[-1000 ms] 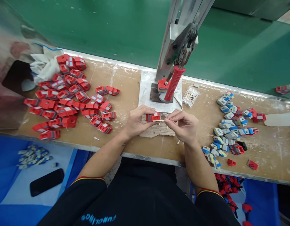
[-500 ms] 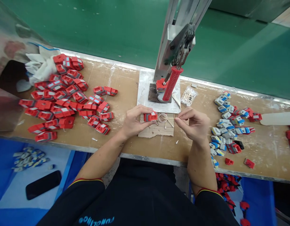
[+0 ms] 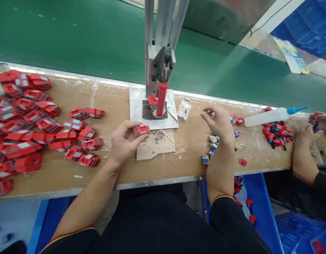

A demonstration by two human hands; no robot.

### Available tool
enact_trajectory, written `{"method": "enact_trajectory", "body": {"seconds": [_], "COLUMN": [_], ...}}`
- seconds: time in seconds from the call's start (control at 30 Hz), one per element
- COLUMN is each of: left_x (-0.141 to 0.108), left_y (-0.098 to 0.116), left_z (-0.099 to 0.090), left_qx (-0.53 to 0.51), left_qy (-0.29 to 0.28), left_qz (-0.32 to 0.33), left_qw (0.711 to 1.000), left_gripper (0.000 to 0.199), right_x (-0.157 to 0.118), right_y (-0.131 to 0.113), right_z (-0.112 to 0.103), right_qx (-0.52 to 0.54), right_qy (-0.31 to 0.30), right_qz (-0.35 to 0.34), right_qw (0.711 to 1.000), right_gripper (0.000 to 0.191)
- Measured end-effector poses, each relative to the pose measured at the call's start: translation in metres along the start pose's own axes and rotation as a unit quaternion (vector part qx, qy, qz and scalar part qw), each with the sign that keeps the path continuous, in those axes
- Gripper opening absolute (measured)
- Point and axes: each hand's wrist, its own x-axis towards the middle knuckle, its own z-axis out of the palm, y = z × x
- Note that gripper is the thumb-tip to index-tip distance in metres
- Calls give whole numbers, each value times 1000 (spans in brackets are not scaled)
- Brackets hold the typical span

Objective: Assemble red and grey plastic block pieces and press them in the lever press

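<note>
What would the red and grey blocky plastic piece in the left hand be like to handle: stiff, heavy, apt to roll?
The red and grey blocky plastic piece looks stiff, judging by its crisp edges. It's probably light: the left hand holds it up between fingers and thumb. Its boxy shape suggests that it would slide rather than roll if pushed.

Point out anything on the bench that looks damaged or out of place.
The cardboard has a ragged near edge, as if torn. A white scrap lies loose near the front edge of the bench, and a smaller white bit right of the cardboard; both look like stray litter.
</note>
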Motion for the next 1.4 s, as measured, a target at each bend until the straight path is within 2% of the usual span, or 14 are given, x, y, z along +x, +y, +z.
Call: {"method": "enact_trajectory", "body": {"seconds": [0.1, 0.17, 0.27, 0.37, 0.43, 0.5, 0.6, 0.7, 0.73, 0.8, 0.93, 1.07, 1.27, 1.4], "left_x": [1, 2, 3, 3, 3, 3, 0, -5, -6, -9, -10, -12, -14, -13], "left_y": [1, -1, -3, 0, 3, 6, 9, 10, 11, 13, 17, 18, 18, 21], "left_z": [-1, -2, -2, -1, 2, 4, 8, 11, 12, 14, 17, 17, 17, 16], "left_qx": [-14, -33, -62, -72, -80, -95, -105, -97, -94, -87, -81, -118, -186, -202], "left_qy": [25, 43, 53, 41, 29, 19, 1, -26, -34, -46, -53, -69, -65, -75], "left_qz": [3, 4, 16, 27, 32, 37, 21, -16, -24, -25, 27, 46, 31, 40], "left_qw": [1000, 999, 997, 996, 996, 995, 994, 995, 995, 995, 995, 990, 980, 976], "left_gripper": [33, 34, 38, 40, 38, 36, 34, 35, 37, 39, 35, 35, 49, 40], "right_x": [-3, -18, -56, -103, -129, -147, -152, -137, -130, -116, -99, -99, -104, -105], "right_y": [5, 6, 6, 0, -5, -9, -12, -21, -28, -46, -90, -113, -108, -108], "right_z": [-28, -49, -72, -73, -65, -54, -42, -22, -12, 15, 66, 87, 87, 84], "right_qx": [-68, -96, -129, -119, -133, -176, -154, 59, 147, 300, 475, 552, 532, 508], "right_qy": [-31, -46, -167, -277, -312, -328, -293, -154, -98, -24, -49, -79, -84, -78], "right_qz": [-7, 5, 25, 12, -1, 6, 16, 4, 2, 7, 40, 63, 89, 97], "right_qw": [997, 994, 977, 953, 941, 928, 943, 986, 984, 953, 878, 828, 838, 852], "right_gripper": [4, 5, 3, 14, 27, 30, 24, 25, 30, 45, 54, 42, 56, 59]}}
